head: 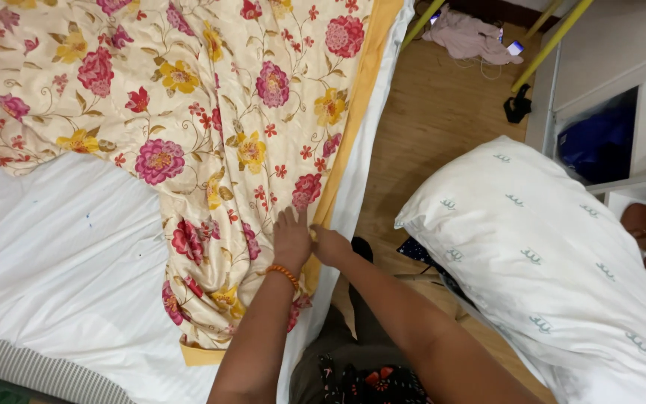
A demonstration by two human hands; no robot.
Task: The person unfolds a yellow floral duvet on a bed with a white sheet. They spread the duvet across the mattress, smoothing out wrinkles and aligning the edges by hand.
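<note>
A cream floral quilt (188,112) with red, pink and yellow flowers and a yellow border lies across a bed with a white sheet (61,254). My left hand (291,239), with an orange bead bracelet at the wrist, rests flat on the quilt near its yellow edge. My right hand (330,245) is closed on that yellow border at the side of the bed, right beside the left hand.
A large white pillow (547,262) with small teal marks sits to the right. The wooden floor (428,127) holds a pinkish cloth (472,36), a phone and a black item. A white cabinet (607,67) stands at the right. A striped mattress edge (31,366) shows lower left.
</note>
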